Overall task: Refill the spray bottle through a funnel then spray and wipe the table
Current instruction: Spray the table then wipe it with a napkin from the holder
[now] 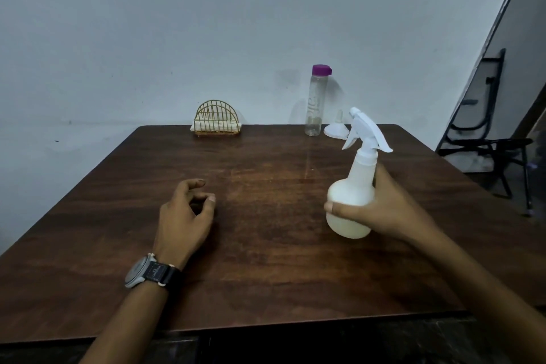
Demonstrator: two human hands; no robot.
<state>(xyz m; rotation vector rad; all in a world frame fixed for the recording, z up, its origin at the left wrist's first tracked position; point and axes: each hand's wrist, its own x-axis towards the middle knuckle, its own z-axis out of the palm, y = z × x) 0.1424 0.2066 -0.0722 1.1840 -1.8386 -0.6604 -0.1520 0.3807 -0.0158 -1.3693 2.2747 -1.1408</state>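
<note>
The right hand (384,207) wraps its grip round the white spray bottle (351,195), steadying it upright at the surface's (266,260) right side, likely for uncapping, funnel (335,128) behind; the left hand (184,216) rests loosely curled, its grip empty.

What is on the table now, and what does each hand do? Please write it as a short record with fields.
left hand: rests on the table, fingers loosely curled, holds nothing
watch: on the left wrist
right hand: grips the spray bottle by its body
spray bottle: white, near upright, trigger head on
water bottle: clear, purple cap on, at the far edge
funnel: white, upside down, beside the water bottle
napkin holder: gold wire, far edge, white napkins inside
</note>
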